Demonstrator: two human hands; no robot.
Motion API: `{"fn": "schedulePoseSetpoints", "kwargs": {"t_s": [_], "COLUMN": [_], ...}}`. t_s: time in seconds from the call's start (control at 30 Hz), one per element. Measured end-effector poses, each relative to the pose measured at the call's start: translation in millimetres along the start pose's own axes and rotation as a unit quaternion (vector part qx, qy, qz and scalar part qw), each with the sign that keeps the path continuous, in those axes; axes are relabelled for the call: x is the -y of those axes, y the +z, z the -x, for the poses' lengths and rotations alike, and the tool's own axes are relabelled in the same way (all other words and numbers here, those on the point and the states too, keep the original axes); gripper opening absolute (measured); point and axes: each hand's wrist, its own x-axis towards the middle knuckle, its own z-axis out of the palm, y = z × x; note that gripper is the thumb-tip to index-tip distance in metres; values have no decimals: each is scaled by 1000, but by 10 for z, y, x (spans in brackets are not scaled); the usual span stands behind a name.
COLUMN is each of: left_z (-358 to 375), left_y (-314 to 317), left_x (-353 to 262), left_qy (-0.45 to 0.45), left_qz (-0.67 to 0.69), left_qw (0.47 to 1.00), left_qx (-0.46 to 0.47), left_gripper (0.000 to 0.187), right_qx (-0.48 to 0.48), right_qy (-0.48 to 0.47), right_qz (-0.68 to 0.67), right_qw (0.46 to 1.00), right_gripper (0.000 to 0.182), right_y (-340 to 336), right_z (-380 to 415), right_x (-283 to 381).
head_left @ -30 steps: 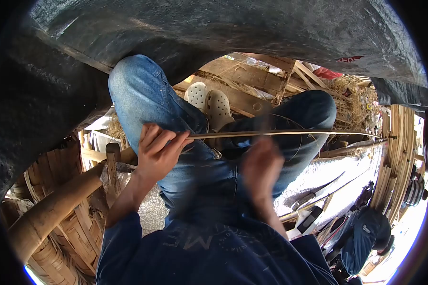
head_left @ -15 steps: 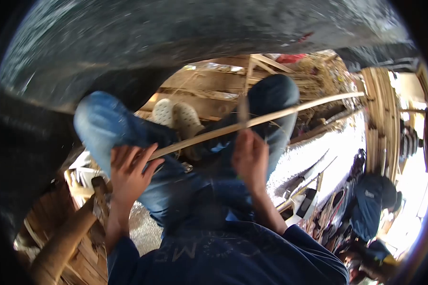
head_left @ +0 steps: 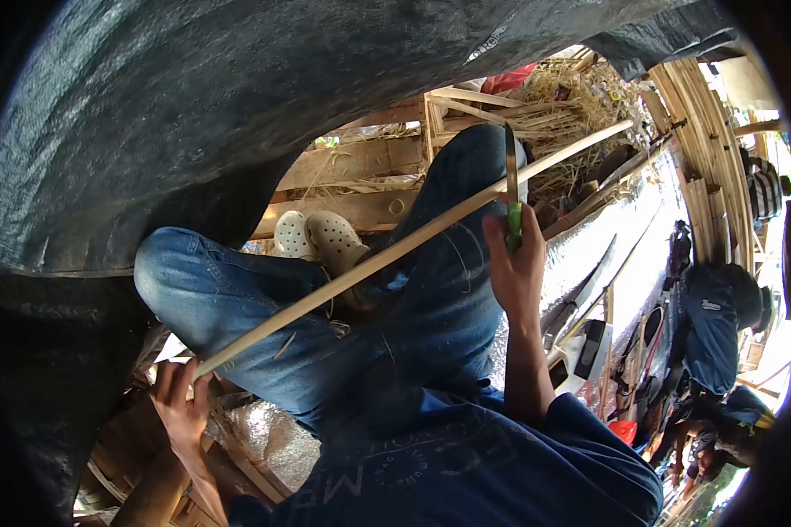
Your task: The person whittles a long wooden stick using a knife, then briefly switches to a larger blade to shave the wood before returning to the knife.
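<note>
A long, slim wooden strip (head_left: pixel 351 277) slants across my lap, its near end low at the left and its far end up at the right. My left hand (head_left: pixel 181 406) has its fingers closed round the near end, beyond my left knee. In my right hand (head_left: pixel 520 268) is a knife (head_left: pixel 511 162), gripped by its green handle. The blade points up and away from me and crosses the strip toward its far part, over my right knee. A few thin shavings lie on my jeans (head_left: pixel 237 307).
Dark plastic sheeting (head_left: pixel 193 114) hangs over the left and top. Planks (head_left: pixel 351 162) and straw (head_left: pixel 580 105) lie ahead, past pale clogs (head_left: pixel 330 235). At the right are stacked wood strips (head_left: pixel 707 158), a shiny silver sheet (head_left: pixel 580 263) with tools, and a dark blue bag (head_left: pixel 712 334).
My left hand has drawn back toward the lower left with the strip. My right hand with the knife has shifted right and slightly up, and the strip slants more steeply.
</note>
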Motion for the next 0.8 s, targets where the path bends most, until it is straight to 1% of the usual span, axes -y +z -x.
{"fn": "schedulePoseSetpoints", "kwargs": {"t_s": [0.03,0.07,0.1,0.13,0.17,0.23,0.27,0.3,0.37,0.4,0.43,0.5,0.57,0.63,0.7,0.73,0.8], "left_z": [81,171,259,328,489,632,717,713,635,586,439,181,-202,-624,-983,-1100,-1245], "left_y": [12,-13,-32,2,3,130,180,183,222,227,201,367,497,636,803,886,1022], "left_x": [26,26,16,-4,93,102,131,77,-1,-58,-255,-552,-942,-1317,-1505,-1558,-1615], "left_qy": [-5,-25,-47,-69,-108,-100,-109,-127,-91,-58,-62,-30,41,63,71,72,-8], "left_qz": [-4,-24,-43,-9,-4,8,-5,-1,-18,-57,-82,-86,-42,45,91,91,234], "left_qw": [1000,999,998,998,993,995,994,991,996,997,995,993,994,994,993,992,971], "left_qx": [-10,6,22,10,56,26,29,36,8,-7,-5,-81,-97,-78,-38,-40,53], "left_gripper": [21,20,22,26,23,27,29,28,28,27,28,31,31,29,24,24,20], "right_qx": [0,-1,-1,2,2,-10,6,7,8,9,9,6,8,6,25,24,112], "right_qy": [5,18,31,28,31,0,22,24,-8,-12,-12,-20,-30,-41,-30,-31,18], "right_qz": [-6,-48,-88,-142,-145,-147,-162,-163,-137,-116,-117,-110,-104,-96,-123,-124,-125], "right_qw": [1000,999,996,990,989,989,987,986,991,993,993,994,994,994,992,992,986], "right_gripper": [29,30,31,35,35,36,37,37,39,39,39,38,38,38,41,41,45], "right_y": [29,59,96,153,202,291,309,335,387,386,401,415,405,377,341,304,213], "right_z": [-30,-72,-111,-147,-181,-249,-268,-283,-283,-284,-284,-268,-262,-257,-228,-190,-41], "right_x": [40,67,71,30,23,42,69,68,56,92,98,103,115,126,140,179,279]}}
